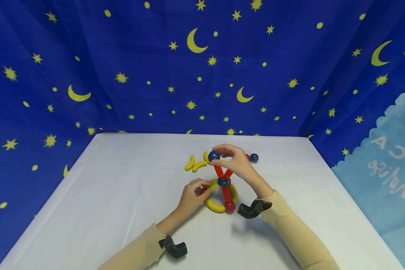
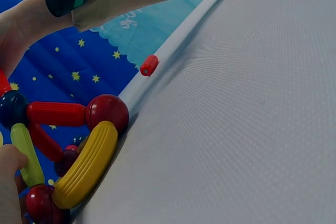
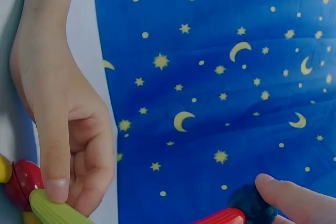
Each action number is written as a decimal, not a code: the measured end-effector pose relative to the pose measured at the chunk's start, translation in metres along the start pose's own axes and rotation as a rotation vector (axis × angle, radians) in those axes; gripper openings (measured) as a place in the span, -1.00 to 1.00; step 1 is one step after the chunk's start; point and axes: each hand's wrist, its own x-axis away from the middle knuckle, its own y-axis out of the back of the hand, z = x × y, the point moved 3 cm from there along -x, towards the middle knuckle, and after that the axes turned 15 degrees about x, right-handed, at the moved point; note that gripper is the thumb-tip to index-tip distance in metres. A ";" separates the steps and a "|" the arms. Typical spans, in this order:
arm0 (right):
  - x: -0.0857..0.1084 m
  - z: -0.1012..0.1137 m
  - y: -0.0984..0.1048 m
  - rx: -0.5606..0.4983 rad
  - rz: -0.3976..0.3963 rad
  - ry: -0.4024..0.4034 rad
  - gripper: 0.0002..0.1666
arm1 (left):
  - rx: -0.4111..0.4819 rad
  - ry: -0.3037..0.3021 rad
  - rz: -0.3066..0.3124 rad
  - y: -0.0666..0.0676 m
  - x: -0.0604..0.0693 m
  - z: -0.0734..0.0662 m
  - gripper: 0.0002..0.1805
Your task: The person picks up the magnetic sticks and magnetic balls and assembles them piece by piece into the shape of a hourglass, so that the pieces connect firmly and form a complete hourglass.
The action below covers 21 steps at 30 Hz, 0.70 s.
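head view, from where i run the rig: right hand (image 1: pixel 235 162) pinches a top blue ball (image 1: pixel 214 156) at the end of a red stick (image 1: pixel 218 171), and the left hand (image 1: pixel 191 195) pinches a pale green stick (image 1: pixel 215 186) lower down. both are on the same build, out on the white table (image 1: pixel 87 210): curved yellow sticks (image 1: pixel 215 207) and red balls (image 1: pixel 230 207) form its bottom ring, middle blue ball (image 1: pixel 224 182) above. i also see loose yellow pieces (image 1: pixel 199 166) lying behind it.
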 end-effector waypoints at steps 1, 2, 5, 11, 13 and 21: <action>0.001 -0.001 -0.001 -0.002 0.006 -0.005 -0.55 | -0.002 0.002 0.002 0.000 0.000 -0.001 -0.85; 0.001 -0.001 -0.001 -0.004 0.009 -0.003 -0.55 | -0.002 0.002 0.006 0.000 0.000 -0.001 -0.85; 0.001 -0.001 -0.001 -0.012 0.016 -0.003 -0.55 | 0.013 -0.007 0.030 0.000 -0.002 -0.004 -0.73; 0.002 -0.005 0.003 -0.043 0.029 0.011 -0.59 | 0.121 0.002 0.105 0.001 -0.022 -0.001 -0.38; 0.003 -0.011 0.007 -0.092 0.017 -0.013 -0.61 | 0.154 0.027 0.114 0.002 -0.031 0.000 -0.36; 0.003 -0.085 0.033 0.024 -0.242 -0.309 -0.65 | 0.151 0.051 0.096 0.006 -0.062 -0.016 -0.47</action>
